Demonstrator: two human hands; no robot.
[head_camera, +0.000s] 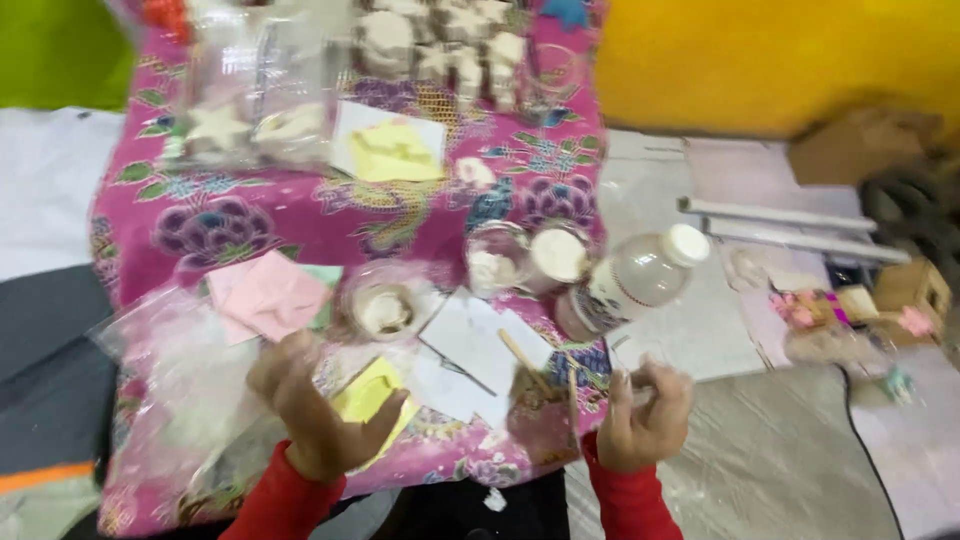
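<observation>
The left hand (315, 415) hovers low over the near edge of a pink flowered cloth (300, 215), its fingers loosely curled and a little apart, the thumb stretched toward a yellow paper piece (372, 393) that lies just beside and partly under it; motion blur hides whether the thumb actually presses the paper. The right hand (645, 410) sits at the cloth's near right corner, fingers bunched together around something small and pale, too blurred to name. Between the two hands lie white paper sheets (470, 355) with a thin wooden stick (525, 362) resting across them, nearer the right hand. Just beyond the left hand stands a small clear cup (385, 305) with pale contents, and to its left a pink folded paper (268, 293) lies against a crumpled clear plastic bag (175, 375). Farther back, two more small cups (525, 258) stand side by side, and a clear plastic bottle (630, 280) with a white cap lies tilted on its side above the right hand, near but not touching it. At the far end of the cloth sit pale star-shaped pieces (450, 45) and a packet holding more of them.
</observation>
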